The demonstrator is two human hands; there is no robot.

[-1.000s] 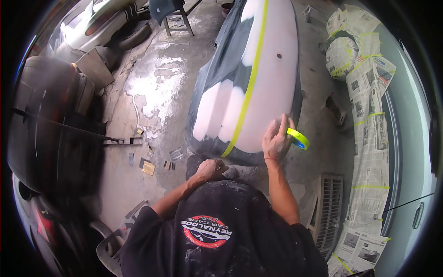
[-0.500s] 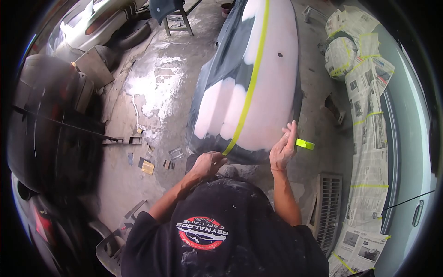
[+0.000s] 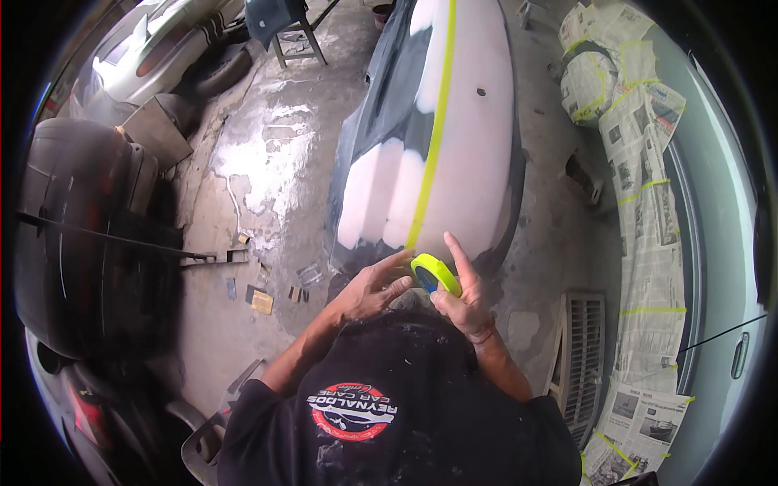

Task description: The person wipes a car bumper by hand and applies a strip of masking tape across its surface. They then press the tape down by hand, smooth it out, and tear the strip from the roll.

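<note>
A long body panel (image 3: pixel 474 162), patched in dark grey and pale pinkish white, lies lengthwise in front of me. A strip of yellow-green masking tape (image 3: pixel 438 121) runs along it to its near end. My right hand (image 3: pixel 468 301) grips a bright yellow-green roll of masking tape (image 3: pixel 448 281) between thumb and fingers, its index finger pointing up and away. The roll is beside the strip's near end; whether the two are joined I cannot make out. Just left of the roll, my left hand (image 3: pixel 374 290) has its fingers stretched toward the panel's near edge and its thumb apart, holding nothing visible.
Newspaper masking (image 3: pixel 644 211) taped over a light blue car door (image 3: pixel 729 235) lines the right side. A slatted grille (image 3: pixel 582 356) stands near it. Dark car parts (image 3: pixel 77 243) fill the left. Small sanding pieces (image 3: pixel 261 301) lie on the floor, and a stool (image 3: pixel 298 44) stands farther back.
My right hand has moved left and inward from the panel's right side, bringing the tape roll near the strip's end. My left hand has lifted off the near edge, its fingers now extended.
</note>
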